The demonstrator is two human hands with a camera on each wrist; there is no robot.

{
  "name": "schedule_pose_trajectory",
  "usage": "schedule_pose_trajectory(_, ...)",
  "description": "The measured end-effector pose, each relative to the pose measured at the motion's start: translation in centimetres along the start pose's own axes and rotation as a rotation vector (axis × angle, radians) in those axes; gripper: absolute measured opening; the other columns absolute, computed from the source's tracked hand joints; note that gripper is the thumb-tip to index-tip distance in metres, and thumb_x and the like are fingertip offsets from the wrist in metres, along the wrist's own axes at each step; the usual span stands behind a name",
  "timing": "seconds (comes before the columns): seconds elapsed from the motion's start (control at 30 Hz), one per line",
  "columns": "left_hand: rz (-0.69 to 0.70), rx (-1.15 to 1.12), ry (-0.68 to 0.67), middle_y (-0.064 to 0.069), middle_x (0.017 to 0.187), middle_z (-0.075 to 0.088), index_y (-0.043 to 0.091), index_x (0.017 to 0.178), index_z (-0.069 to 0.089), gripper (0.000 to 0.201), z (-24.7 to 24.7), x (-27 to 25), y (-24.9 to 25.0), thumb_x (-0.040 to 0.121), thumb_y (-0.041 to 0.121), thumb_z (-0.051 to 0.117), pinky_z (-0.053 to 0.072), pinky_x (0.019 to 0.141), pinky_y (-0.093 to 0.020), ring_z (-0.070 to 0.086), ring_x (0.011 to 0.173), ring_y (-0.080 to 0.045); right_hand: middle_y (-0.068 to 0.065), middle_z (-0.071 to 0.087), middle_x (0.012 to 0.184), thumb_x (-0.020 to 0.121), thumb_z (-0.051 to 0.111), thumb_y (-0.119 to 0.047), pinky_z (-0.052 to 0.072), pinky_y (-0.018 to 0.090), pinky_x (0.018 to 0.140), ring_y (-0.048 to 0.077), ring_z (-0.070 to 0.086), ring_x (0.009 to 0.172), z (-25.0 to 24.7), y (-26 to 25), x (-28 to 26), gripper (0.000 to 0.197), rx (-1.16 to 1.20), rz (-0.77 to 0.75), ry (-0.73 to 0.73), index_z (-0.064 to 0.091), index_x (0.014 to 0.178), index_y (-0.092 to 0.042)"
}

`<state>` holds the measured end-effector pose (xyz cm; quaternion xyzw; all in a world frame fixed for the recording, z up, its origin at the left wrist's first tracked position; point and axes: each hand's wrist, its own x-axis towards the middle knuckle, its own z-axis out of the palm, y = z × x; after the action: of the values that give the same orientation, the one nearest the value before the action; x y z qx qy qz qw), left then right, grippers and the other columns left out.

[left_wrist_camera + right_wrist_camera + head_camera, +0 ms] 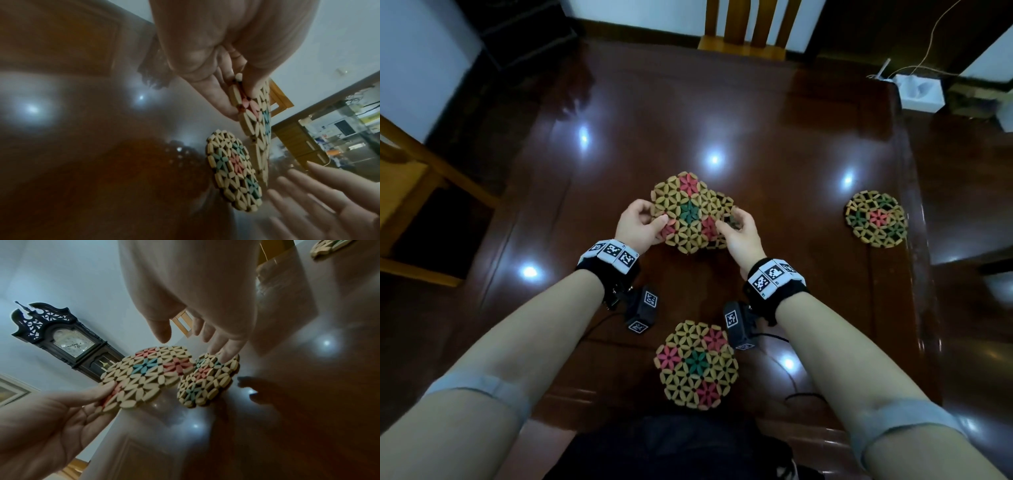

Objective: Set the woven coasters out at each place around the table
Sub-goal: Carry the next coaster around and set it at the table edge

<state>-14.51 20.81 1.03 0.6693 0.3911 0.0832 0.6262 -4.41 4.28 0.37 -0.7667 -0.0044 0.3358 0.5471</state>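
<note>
My left hand (650, 219) pinches the left edge of a large hexagonal woven coaster (688, 209) and holds it tilted above the middle of the dark wooden table (722, 113). A smaller round coaster (725, 202) lies partly under it. In the right wrist view the straight fingers of my right hand (218, 347) touch that small coaster (207, 379), while the thumb hovers over the large coaster (148, 376). A second large coaster (697, 365) lies at the near edge. Another small round coaster (876, 219) lies by the right edge.
A wooden chair (743, 27) stands at the far side and another chair (410, 192) at the left. A white box (921, 90) with a cable sits off the back right corner. Bare tabletop lies beyond and left of my hands.
</note>
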Motion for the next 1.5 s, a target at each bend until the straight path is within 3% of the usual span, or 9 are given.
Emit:
schedule_pose_trajectory(0.2,-0.11,-0.159,-0.017,-0.013,0.096,0.067,0.013,0.084,0.049,0.014,-4.8,-2.6,0.0,0.089,0.006,0.06,0.061,0.067,-0.036,0.069,0.082,-0.022,0.002,0.057,0.132,0.083,0.058,-0.056,0.043,0.041,0.099,0.021,0.062,0.111,3.9,0.2,-5.5,0.068,-0.017,0.238,-0.197,0.044,0.137,-0.017)
schedule_pose_trajectory(0.3,-0.157,-0.182,-0.047,-0.016,0.108,0.063,0.011,0.083,0.047,0.016,-8.0,-3.8,-0.9,0.087,0.003,0.061,0.061,0.063,-0.037,0.067,0.094,-0.029,0.005,0.064,0.123,0.09,0.06,-0.036,0.046,0.039,0.095,0.02,0.067,0.099,7.5,0.4,-8.2,0.05,0.091,0.17,-0.147,0.047,0.132,-0.012)
schedule_pose_trajectory(0.4,-0.214,-0.094,-0.164,-0.017,0.105,0.064,0.011,0.088,0.047,0.017,-12.0,-4.9,-2.5,0.086,0.005,0.063,0.059,0.059,-0.031,0.068,0.074,-0.023,0.008,0.064,0.112,0.092,0.056,-0.014,0.052,0.035,0.082,0.019,0.067,0.083,12.0,0.3,-10.7,0.035,0.206,0.1,-0.019,0.047,0.126,-0.014)
schedule_pose_trajectory(0.57,-0.214,0.156,-0.344,-0.01,0.1,0.068,0.016,0.089,0.053,0.011,-20.5,-6.6,-6.0,0.088,0.021,0.063,0.051,0.073,-0.029,0.066,0.073,-0.015,0.005,0.064,0.105,0.092,0.047,-0.011,0.06,0.04,0.069,0.028,0.066,0.094,20.3,0.4,-14.1,0.028,0.185,0.023,0.106,0.048,0.119,-0.02)
schedule_pose_trajectory(0.83,-0.212,0.23,-0.243,-0.008,0.132,0.057,0.017,0.141,0.035,0.064,-32.5,-6.4,-8.6,0.088,0.044,0.057,0.051,0.082,-0.035,0.064,0.095,-0.02,0.002,0.065,0.104,0.094,0.046,-0.009,0.058,0.038,0.068,0.019,0.064,0.089,28.7,-0.9,-17.9,0.036,0.042,-0.018,0.045,0.05,0.125,-0.026)
schedule_pose_trajectory(1.07,-0.229,0.229,-0.43,-0.009,0.133,0.057,0.015,0.145,0.028,0.07,-33.9,-4.5,-7.7,0.088,0.043,0.058,0.049,0.087,-0.038,0.064,0.097,-0.021,0.008,0.065,0.117,0.095,0.044,-0.008,0.054,0.031,0.063,0.022,0.063,0.097,30.8,-2.6,-16.3,0.039,-0.06,0.065,-0.107,0.054,0.125,-0.032)
schedule_pose_trajectory(1.2,-0.124,0.41,-0.286,-0.011,0.116,0.063,0.009,0.135,0.042,0.061,-34.1,-2.6,-7.7,0.085,0.036,0.064,0.052,0.072,-0.029,0.062,0.086,-0.019,0.007,0.063,0.113,0.094,0.043,-0.004,0.051,0.029,0.063,0.023,0.059,0.099,32.0,-3.8,-14.1,0.041,-0.081,0.066,-0.144,0.054,0.124,-0.029)
schedule_pose_trajectory(1.37,-0.016,0.603,-0.204,-0.016,0.148,0.038,0.012,0.145,0.029,0.083,-36.9,-0.3,-7.8,0.079,0.043,0.069,0.036,0.11,-0.041,0.04,0.135,-0.029,0.007,0.062,0.116,0.094,0.04,-0.003,0.048,0.026,0.061,0.02,0.058,0.1,34.6,-5.3,-12.6,0.044,-0.134,0.038,-0.175,0.051,0.13,-0.026)
schedule_pose_trajectory(1.5,-0.094,0.565,-0.294,-0.013,0.158,0.019,0.014,0.15,0.007,0.097,-40.0,2.0,-7.2,0.08,0.048,0.066,0.025,0.115,-0.04,0.023,0.144,-0.028,0.011,0.062,0.119,0.095,0.039,0.0,0.052,0.026,0.074,0.023,0.061,0.106,37.8,-6.7,-11.9,0.046,-0.122,-0.031,-0.188,0.047,0.135,-0.02)
